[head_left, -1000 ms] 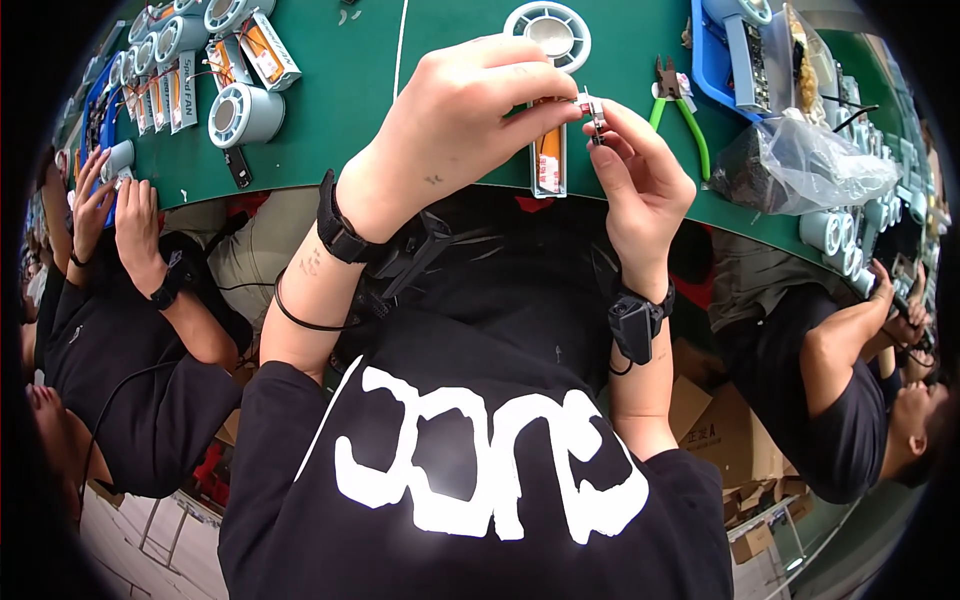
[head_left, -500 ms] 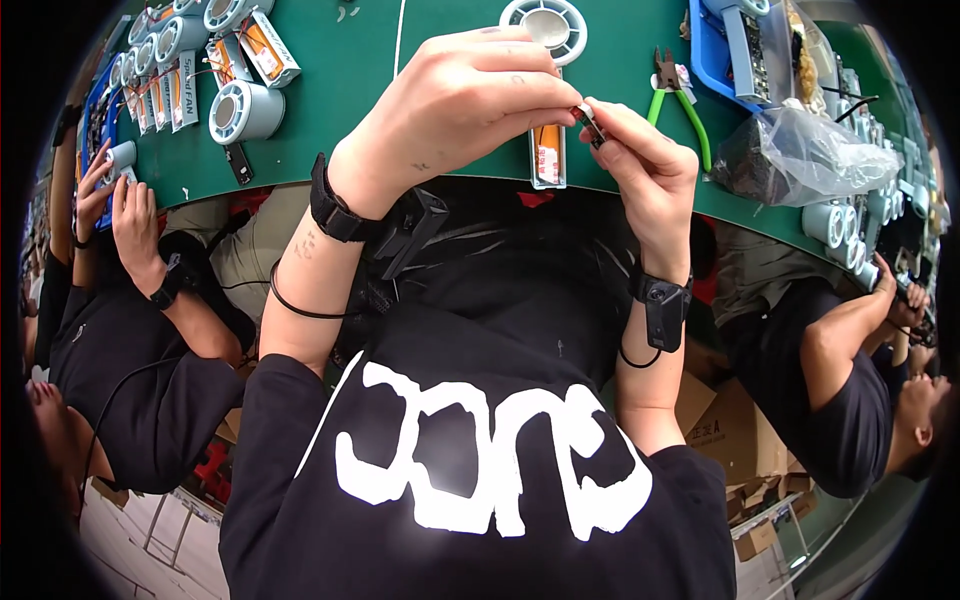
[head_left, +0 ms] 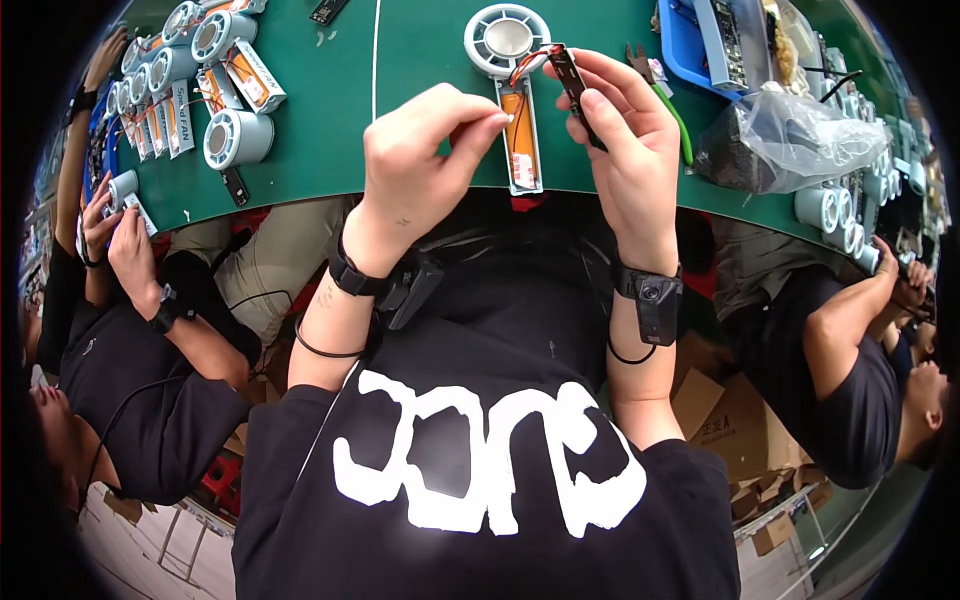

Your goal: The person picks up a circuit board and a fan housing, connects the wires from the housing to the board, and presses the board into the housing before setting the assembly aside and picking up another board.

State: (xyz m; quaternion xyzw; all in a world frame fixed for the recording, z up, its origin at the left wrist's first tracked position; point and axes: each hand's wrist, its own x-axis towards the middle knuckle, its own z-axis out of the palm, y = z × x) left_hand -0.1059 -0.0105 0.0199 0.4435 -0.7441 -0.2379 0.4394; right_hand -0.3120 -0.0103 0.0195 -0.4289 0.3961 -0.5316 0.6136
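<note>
My right hand [head_left: 632, 140] grips a slim black circuit board [head_left: 577, 92] between thumb and fingers, tilted above the green table. Thin red and dark wires [head_left: 527, 62] run from the board's upper end toward a pale blue handheld fan [head_left: 508, 38]. The fan lies with its round head away from me; its open handle shows an orange battery [head_left: 520, 135]. My left hand [head_left: 425, 150] is beside the handle, thumb and forefinger pinched together. A tiny pale bit shows at their tips, too small to name.
Green-handled cutters [head_left: 672, 115] lie right of my hand, near a blue tray [head_left: 690, 55] and a clear plastic bag [head_left: 795, 145]. Several fans [head_left: 238, 138] stand at the left. People work on both sides along the green table [head_left: 330, 120].
My hands have parted; the left has moved down and left, off the board. The right has turned the board, showing its length. The view has shifted, revealing more of the fan.
</note>
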